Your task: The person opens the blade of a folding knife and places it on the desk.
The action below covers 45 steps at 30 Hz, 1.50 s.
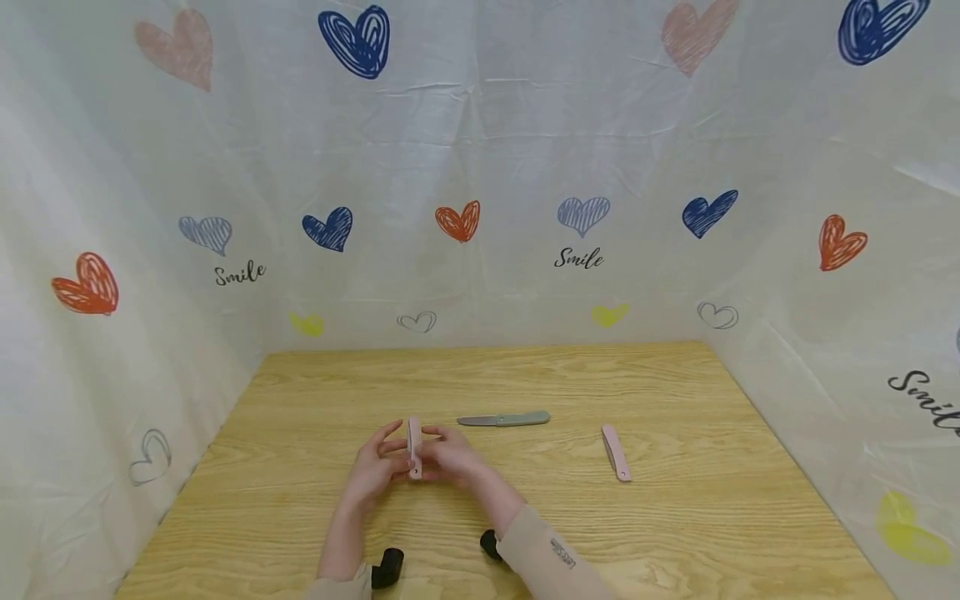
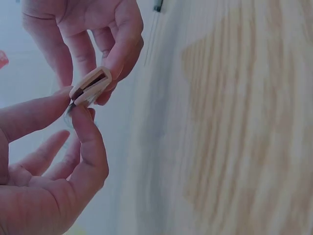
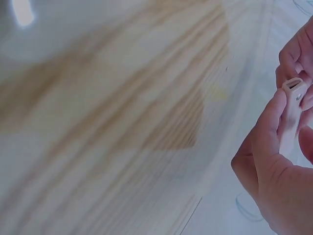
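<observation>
A pink folding knife [image 1: 415, 437] stands roughly upright between the two hands above the table, its blade tucked along the handle. My left hand [image 1: 369, 473] pinches it between thumb and a finger, seen close up in the left wrist view. From the other side my right hand [image 1: 452, 457] grips the same knife, its thumb [image 3: 270, 117] lying along the handle in the right wrist view. Behind the hands lies a green-handled folding knife [image 1: 525, 418], blade out and pointing left. Farther right rests another pink folding knife [image 1: 615, 454], folded.
The wood-grain table [image 1: 697, 533] reaches back to a white curtain [image 1: 517, 167] printed with hearts, which also hangs at both sides. Black camera mounts [image 1: 388, 569] sit at the wrists near the front.
</observation>
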Available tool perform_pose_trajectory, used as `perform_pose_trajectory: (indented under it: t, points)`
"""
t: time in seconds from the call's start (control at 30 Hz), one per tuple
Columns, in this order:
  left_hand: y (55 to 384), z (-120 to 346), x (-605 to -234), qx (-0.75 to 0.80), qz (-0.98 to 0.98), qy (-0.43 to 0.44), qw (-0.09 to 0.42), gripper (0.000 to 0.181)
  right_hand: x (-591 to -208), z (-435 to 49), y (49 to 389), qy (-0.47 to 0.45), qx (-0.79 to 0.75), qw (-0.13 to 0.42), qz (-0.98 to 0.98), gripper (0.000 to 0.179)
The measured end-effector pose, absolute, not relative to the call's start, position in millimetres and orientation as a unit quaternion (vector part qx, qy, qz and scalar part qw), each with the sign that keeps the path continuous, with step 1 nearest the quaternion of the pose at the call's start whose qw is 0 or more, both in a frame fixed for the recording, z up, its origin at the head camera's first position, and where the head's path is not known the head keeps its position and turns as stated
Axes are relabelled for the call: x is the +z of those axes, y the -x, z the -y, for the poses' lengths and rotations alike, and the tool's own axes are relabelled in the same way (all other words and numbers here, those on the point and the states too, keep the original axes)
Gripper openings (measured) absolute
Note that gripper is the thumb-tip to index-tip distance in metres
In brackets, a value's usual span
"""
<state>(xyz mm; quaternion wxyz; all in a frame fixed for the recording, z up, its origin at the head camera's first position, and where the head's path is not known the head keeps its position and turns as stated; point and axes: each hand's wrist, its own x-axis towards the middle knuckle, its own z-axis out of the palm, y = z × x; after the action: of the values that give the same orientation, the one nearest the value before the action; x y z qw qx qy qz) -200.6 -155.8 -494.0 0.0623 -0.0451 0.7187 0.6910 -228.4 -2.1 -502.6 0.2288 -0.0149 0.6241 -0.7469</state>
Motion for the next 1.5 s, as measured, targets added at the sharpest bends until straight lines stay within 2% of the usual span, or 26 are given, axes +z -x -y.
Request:
perform_pose_trajectory:
  t: [0.37,0.63,1.0,1.2,1.5]
  points:
    - [208,118,-486,0.719,-0.684,-0.032,0.117,0.069,-492,-52,227,0.063,-0.713,0.183,-0.674,0.057]
    - [213,84,-483,0.721,-0.668,-0.091,0.159,0.072,-485,-98,222,0.08,-0.705,0.173,-0.683,0.057]
    - [213,50,-484,0.737,-0.665,-0.053,0.109,0.048,-484,-127,215,0.092,-0.702,0.165,-0.687,0.061]
    - [211,43,-486,0.729,-0.675,-0.052,0.096,0.044,-486,-129,210,0.067,-0.71,0.156,-0.683,0.055]
    - [211,39,-488,0.726,-0.678,-0.043,0.107,0.045,-489,-133,210,0.045,-0.703,0.14,-0.696,0.047]
